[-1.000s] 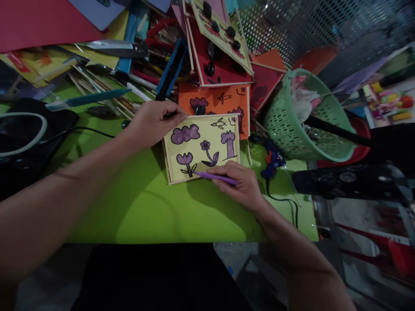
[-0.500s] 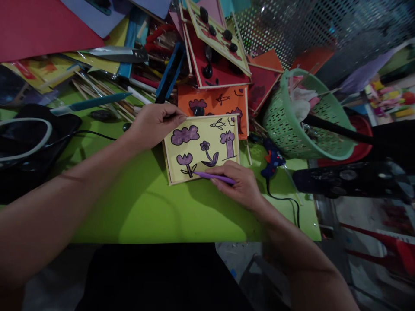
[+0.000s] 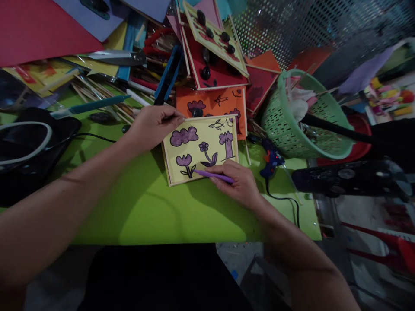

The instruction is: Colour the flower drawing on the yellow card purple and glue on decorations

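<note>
A yellow framed card (image 3: 207,136) with purple flowers, a cloud, a tree and a small bird lies on the green table (image 3: 155,211). My left hand (image 3: 152,125) pinches the card's top left corner, fingers closed on its edge. My right hand (image 3: 241,183) grips a purple marker (image 3: 212,175) whose tip rests by the tulip at the card's lower left.
Behind the card lie an orange card (image 3: 215,101), red cards with black stones (image 3: 207,65), scissors (image 3: 113,56), sticks and pens. A green basket (image 3: 304,116) stands at right, a blue glue gun (image 3: 270,160) with its cord beside it. A black device (image 3: 29,142) is at left.
Almost nothing differs; both hands keep their hold and the marker tip stays by the tulip. The view has shifted slightly.
</note>
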`<state>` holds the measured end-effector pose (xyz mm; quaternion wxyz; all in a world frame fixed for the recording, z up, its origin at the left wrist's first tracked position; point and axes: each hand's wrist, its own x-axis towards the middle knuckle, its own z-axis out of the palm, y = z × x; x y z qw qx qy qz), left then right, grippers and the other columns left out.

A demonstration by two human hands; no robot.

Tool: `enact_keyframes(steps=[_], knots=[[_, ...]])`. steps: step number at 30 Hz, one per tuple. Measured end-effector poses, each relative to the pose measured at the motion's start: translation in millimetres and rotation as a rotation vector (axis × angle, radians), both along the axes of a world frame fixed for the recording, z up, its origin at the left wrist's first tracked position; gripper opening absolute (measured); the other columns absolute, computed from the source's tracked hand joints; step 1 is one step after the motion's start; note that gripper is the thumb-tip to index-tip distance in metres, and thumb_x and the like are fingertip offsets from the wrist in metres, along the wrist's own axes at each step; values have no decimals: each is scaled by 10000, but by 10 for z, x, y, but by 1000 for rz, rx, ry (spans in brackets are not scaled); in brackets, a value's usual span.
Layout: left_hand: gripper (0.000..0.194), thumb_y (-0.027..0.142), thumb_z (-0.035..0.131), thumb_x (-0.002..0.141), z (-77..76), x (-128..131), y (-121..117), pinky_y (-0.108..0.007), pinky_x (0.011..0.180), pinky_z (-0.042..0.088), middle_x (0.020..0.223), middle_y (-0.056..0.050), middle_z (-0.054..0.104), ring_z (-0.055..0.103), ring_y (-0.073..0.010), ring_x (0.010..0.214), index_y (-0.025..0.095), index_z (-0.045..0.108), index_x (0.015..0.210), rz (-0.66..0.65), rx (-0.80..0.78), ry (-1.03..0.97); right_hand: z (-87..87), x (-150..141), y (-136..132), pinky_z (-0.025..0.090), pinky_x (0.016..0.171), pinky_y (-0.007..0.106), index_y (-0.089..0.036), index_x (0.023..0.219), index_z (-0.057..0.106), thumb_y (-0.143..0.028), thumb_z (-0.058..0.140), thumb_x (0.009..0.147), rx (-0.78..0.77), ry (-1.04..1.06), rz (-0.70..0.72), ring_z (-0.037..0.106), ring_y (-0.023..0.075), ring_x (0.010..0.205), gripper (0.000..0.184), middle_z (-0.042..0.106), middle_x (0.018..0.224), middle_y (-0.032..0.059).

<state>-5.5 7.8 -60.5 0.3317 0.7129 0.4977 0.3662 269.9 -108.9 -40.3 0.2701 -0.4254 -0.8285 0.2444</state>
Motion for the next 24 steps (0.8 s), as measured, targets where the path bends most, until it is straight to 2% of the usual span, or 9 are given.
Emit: enact_keyframes(steps=[7, 10, 19, 24], knots=[[338, 475, 639, 925, -2, -4, -1, -302, 682, 483, 880, -36, 780, 660, -197, 801, 181, 800, 966, -9, 3, 4, -9, 4, 3, 549, 686, 297, -272, 1156, 802, -211, 693, 990, -12, -1, 10, 714, 173, 799, 207, 824, 968, 23], [356, 477, 634, 927, 10, -6, -7, -315, 685, 481, 880, -36, 781, 650, -198, 798, 173, 809, 987, -18, -7, 6, -6, -4, 1, 557, 694, 302, -267, 1161, 805, -201, 691, 987, 5, 1, -7, 718, 175, 809, 218, 832, 1007, 33], [326, 480, 648, 912, -23, -6, 6, -274, 654, 486, 859, -36, 785, 659, -191, 775, 199, 805, 966, 4, 8, 1, -21, -9, -10, 573, 700, 308, -277, 1161, 807, -198, 693, 982, 21, 8, -11, 726, 178, 809, 227, 833, 1017, 31], [317, 471, 651, 911, -14, -9, 9, -275, 639, 475, 840, -35, 779, 652, -189, 752, 201, 809, 961, 2, -4, 8, -19, -22, -14, 568, 692, 308, -263, 1152, 804, -185, 691, 976, 44, 4, -64, 723, 178, 801, 224, 834, 990, 30]])
